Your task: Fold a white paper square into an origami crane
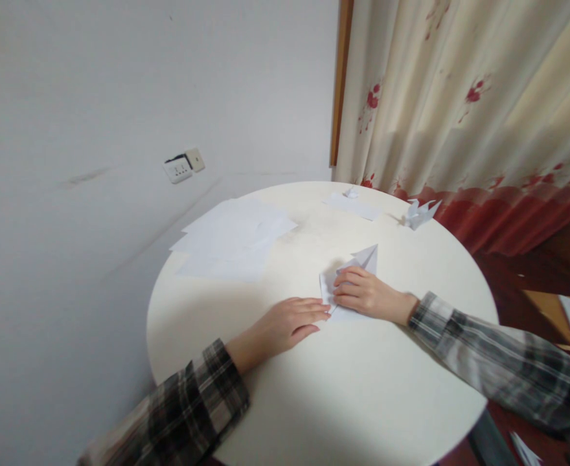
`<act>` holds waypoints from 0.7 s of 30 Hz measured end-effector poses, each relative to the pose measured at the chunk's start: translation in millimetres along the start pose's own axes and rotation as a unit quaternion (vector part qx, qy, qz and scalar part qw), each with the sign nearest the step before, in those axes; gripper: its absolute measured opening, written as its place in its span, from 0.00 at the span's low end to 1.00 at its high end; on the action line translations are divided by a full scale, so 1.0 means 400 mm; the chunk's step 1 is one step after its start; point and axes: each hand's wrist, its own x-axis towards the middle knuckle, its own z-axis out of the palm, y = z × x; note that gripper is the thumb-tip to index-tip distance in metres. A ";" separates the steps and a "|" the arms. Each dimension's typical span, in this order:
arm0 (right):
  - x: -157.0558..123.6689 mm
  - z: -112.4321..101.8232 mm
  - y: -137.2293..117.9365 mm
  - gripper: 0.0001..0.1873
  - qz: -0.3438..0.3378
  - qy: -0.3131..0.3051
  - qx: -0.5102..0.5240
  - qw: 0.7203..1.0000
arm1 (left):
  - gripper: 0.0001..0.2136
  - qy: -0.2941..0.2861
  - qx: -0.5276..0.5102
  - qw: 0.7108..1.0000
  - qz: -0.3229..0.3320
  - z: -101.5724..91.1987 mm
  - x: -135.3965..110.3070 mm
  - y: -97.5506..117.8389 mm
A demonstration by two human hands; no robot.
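Observation:
A partly folded sheet of white paper lies on the round white table, its pointed flap facing away from me. My right hand rests on top of the paper with fingers bent and covers much of its middle. From the left, my left hand lies flat with fingers stretched out, the fingertips touching the paper's lower left edge. The folds beneath my right hand are hidden.
Loose white sheets overlap at the table's left. At the back sit a small folded paper piece on another sheet and a paper crane. A wall socket and a curtain stand beyond the table.

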 end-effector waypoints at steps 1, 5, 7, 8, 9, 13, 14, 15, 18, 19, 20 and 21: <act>0.000 0.000 0.000 0.10 0.001 -0.001 0.000 1.000 | 0.15 0.001 -0.002 1.000 -0.001 -0.001 0.000 0.000; -0.001 0.000 0.000 0.11 0.002 -0.005 -0.001 1.000 | 0.14 0.002 -0.004 1.000 0.001 -0.001 0.001 -0.002; -0.002 0.001 0.000 0.11 0.002 -0.005 -0.001 1.000 | 0.14 0.001 0.002 1.000 0.009 0.000 0.000 -0.002; -0.002 0.001 0.000 0.10 0.002 -0.004 -0.002 1.000 | 0.14 0.000 0.008 1.000 0.011 0.001 0.000 -0.001; -0.002 0.001 0.000 0.10 0.001 -0.003 -0.002 1.000 | 0.14 -0.001 0.014 1.000 0.013 0.001 -0.001 -0.001; -0.001 0.000 0.000 0.10 0.000 -0.002 -0.003 1.000 | 0.15 -0.009 0.050 0.998 0.026 -0.001 -0.001 0.005; -0.001 0.000 0.000 0.10 0.000 -0.001 -0.003 1.000 | 0.15 -0.011 0.062 0.998 0.033 -0.001 -0.001 0.007; -0.001 0.000 0.000 0.10 0.000 -0.001 -0.003 1.000 | 0.15 -0.011 0.073 0.996 0.041 -0.002 0.000 0.009; -0.001 0.001 0.001 0.10 0.002 0.001 -0.001 1.000 | 0.16 -0.009 0.108 0.992 0.061 -0.002 0.002 0.014; -0.002 0.002 0.001 0.10 0.003 0.002 0.000 1.000 | 0.16 -0.009 0.117 0.991 0.066 -0.002 0.002 0.014; -0.003 0.003 0.001 0.10 0.003 0.003 0.002 1.000 | 0.16 -0.008 0.124 0.990 0.069 -0.001 0.002 0.014; -0.004 0.004 0.002 0.09 0.003 0.005 0.004 1.000 | 0.16 -0.006 0.127 0.989 0.071 0.000 0.002 0.014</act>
